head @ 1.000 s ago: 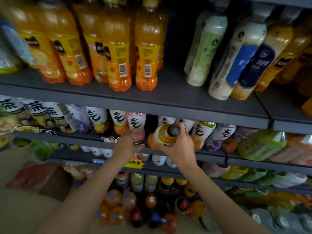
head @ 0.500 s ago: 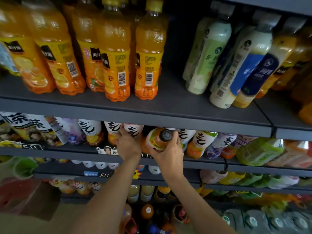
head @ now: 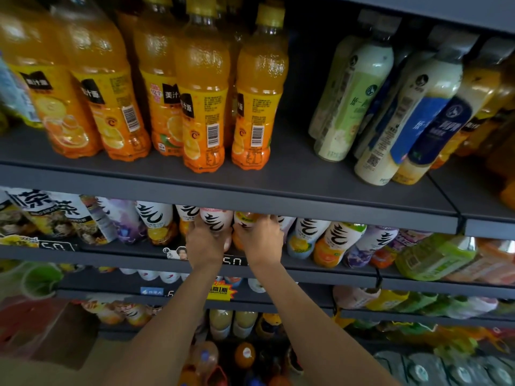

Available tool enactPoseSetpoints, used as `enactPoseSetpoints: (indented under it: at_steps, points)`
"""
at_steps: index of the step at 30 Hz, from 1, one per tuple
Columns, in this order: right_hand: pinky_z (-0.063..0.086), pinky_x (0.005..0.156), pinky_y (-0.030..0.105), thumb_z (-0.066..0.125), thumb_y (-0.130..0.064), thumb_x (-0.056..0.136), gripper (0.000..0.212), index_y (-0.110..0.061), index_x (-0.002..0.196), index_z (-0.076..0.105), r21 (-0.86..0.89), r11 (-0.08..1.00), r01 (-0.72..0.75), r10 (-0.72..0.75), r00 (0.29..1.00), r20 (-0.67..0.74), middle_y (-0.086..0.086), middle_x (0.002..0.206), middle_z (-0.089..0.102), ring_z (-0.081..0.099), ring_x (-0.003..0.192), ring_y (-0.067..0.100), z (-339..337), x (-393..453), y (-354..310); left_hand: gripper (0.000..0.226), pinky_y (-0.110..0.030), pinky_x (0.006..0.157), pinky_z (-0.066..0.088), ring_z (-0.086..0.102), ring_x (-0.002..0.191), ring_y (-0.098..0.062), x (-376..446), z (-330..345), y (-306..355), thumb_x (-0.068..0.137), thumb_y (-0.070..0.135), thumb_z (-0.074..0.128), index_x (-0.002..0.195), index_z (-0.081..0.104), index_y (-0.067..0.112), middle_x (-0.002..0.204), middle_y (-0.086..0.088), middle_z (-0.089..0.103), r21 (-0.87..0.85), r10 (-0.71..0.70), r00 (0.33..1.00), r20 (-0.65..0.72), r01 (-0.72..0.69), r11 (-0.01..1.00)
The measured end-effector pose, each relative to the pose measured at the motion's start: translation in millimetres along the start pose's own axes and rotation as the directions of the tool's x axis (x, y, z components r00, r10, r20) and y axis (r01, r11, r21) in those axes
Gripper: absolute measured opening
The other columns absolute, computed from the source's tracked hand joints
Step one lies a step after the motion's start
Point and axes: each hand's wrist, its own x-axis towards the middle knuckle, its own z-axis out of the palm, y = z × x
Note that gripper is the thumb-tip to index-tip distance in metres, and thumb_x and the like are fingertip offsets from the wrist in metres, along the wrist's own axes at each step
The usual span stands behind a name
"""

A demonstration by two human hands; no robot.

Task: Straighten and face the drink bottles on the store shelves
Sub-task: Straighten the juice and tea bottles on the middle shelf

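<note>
Reaching into the second shelf (head: 278, 267) from below, I have both of my hands side by side and almost touching, each wrapped around its own bottle in the white-labelled row with the black brush lettering. My left hand (head: 204, 242) grips the pink-topped bottle (head: 216, 220), fingers curled up its front; my right hand (head: 260, 240) holds the orange bottle (head: 245, 218) just beside it, fingers curled over its shoulder. Both bottles stand straight ahead of my knuckles, their long axes roughly upright, with their tops hidden behind the front edge of the shelf above (head: 228, 195). Since that edge hides the caps, I cannot tell how much room is left over them. I judge the next move turns on the orange bottle: it sits directly in my right hand, nearer than anything else, and needs settling upright and twisting until its label faces out like the neighbours (head: 306, 232) to its right. Pushing too hard could knock the bottles behind.
</note>
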Motion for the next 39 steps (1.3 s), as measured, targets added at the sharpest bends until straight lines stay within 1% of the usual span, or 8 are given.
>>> enactPoseSetpoints:
  at_steps: [7,17,21,28,31,33,35,39]
  points:
    - [0.042,0.093,0.036,0.054,-0.037,0.093,0.05,-0.006,0.131,0.04,-0.024,0.998,-0.056,0.057,0.998,0.023,0.014,0.132,0.047,0.053,0.116,0.031,5,-1,-5,0.07,-0.04,0.09,0.04,0.049,0.119,-0.036,3,-7,3,0.076,0.034,0.075,0.129,0.044,0.002,0.129,-0.019,0.051,0.055,-0.005,0.998,0.064,0.002,0.998]
    - [0.049,0.079,0.037,0.042,-0.044,0.098,0.044,-0.005,0.12,0.047,-0.32,0.945,0.064,-0.053,0.998,0.044,0.013,0.117,0.06,0.06,0.107,0.031,-3,5,3,0.072,-0.045,0.095,0.039,0.044,0.124,-0.038,5,-5,1,0.081,0.028,0.071,0.137,0.034,0.003,0.136,-0.02,0.044,0.048,-0.027,0.992,0.119,0.022,0.999]
    - [0.049,0.078,0.036,0.044,-0.042,0.098,0.043,-0.004,0.116,0.054,-0.306,0.95,0.064,-0.054,0.998,0.04,0.013,0.115,0.061,0.06,0.106,0.03,-4,10,3,0.077,-0.046,0.093,0.04,0.044,0.121,-0.04,-5,-12,-6,0.08,0.025,0.072,0.143,0.031,0.005,0.135,-0.022,0.045,0.016,0.118,0.992,0.05,-0.119,0.993]
    - [0.049,0.078,0.038,0.043,-0.036,0.098,0.058,-0.005,0.141,0.018,-0.259,0.96,0.105,-0.114,0.993,-0.02,0.013,0.115,0.062,0.061,0.106,0.031,2,-6,16,0.05,-0.045,0.083,0.045,0.051,0.108,-0.04,-35,-26,-6,0.084,0.011,0.065,0.128,0.044,0.0,0.122,-0.021,0.048,0.047,0.24,0.97,0.034,-0.242,0.969]
    - [0.049,0.069,0.038,0.045,-0.034,0.097,0.049,-0.007,0.136,0.032,-0.266,0.945,0.192,-0.211,0.976,-0.045,0.013,0.103,0.065,0.064,0.096,0.033,-4,-22,31,0.028,-0.033,0.072,0.045,0.058,0.088,-0.028,-59,-34,2,0.086,0.011,0.059,0.112,0.054,0.002,0.107,-0.014,0.056,0.004,0.461,0.887,-0.025,-0.461,0.887]
    - [0.045,0.054,0.035,0.05,-0.029,0.093,0.027,-0.008,0.109,0.055,-0.195,0.924,0.329,-0.36,0.921,-0.149,0.012,0.079,0.067,0.066,0.073,0.034,-19,-33,41,0.024,-0.022,0.071,0.042,0.054,0.08,-0.015,-73,-41,16,0.085,0.018,0.052,0.105,0.055,0.005,0.098,-0.007,0.057,-0.018,0.619,0.783,-0.068,-0.621,0.783]
    - [0.042,0.04,0.028,0.052,-0.028,0.088,0.022,-0.008,0.087,0.061,-0.141,0.889,0.435,-0.457,0.827,-0.328,0.005,0.056,0.063,0.061,0.047,0.027,-45,-39,49,0.025,-0.016,0.073,0.038,0.05,0.083,-0.011,-79,-44,39,0.085,0.019,0.046,0.103,0.055,0.005,0.095,-0.005,0.057,-0.02,0.742,0.665,-0.088,-0.746,0.666]
    - [0.046,0.043,0.03,0.051,-0.033,0.089,0.03,-0.005,0.099,0.058,-0.061,0.88,0.471,-0.412,0.693,-0.591,-0.001,0.063,0.066,0.062,0.05,0.021,-129,-32,54,0.028,-0.021,0.077,0.04,0.048,0.086,-0.011,-85,-33,109,0.084,0.018,0.045,0.106,0.053,0.002,0.097,-0.001,0.049,-0.155,0.805,0.583,-0.106,-0.81,0.566]
